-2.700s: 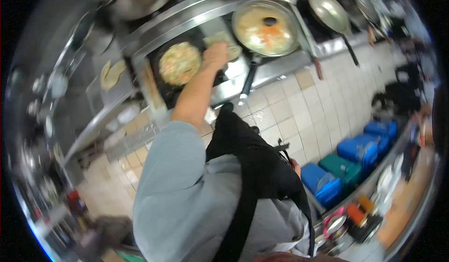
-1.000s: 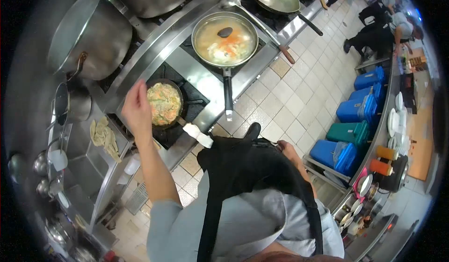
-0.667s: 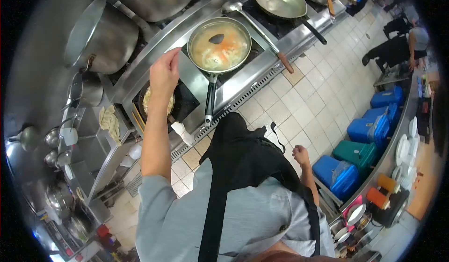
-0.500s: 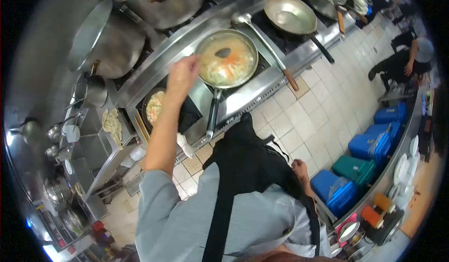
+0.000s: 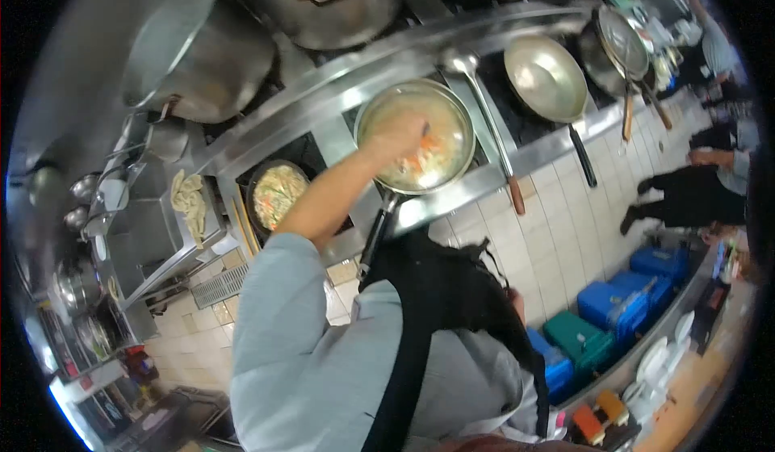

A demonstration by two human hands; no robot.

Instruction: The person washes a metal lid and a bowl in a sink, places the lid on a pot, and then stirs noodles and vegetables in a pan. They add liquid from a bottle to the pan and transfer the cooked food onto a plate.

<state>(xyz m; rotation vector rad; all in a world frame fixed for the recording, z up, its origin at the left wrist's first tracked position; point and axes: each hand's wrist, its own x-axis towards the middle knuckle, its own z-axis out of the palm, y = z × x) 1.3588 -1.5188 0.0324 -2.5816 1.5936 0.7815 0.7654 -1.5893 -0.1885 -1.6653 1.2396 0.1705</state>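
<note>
While reaching w/ L hand [image 5: 395,139], pinching lid knob [image 5: 425,130], needs firm, level hold; can't tell R hand [image 5: 515,300] grip.

A crumpled cloth [image 5: 188,202] lies beside the sink [image 5: 133,246], and a green bin [image 5: 578,339] stands between blue bins [image 5: 615,300].

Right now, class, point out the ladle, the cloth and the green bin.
Ladle [image 5: 489,121], head view: on its metal handle.
Cloth [image 5: 189,201], head view: on its crumpled middle.
Green bin [image 5: 576,337], head view: on its top.

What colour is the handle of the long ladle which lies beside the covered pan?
Reddish brown; the handle shows in the head view.
</note>
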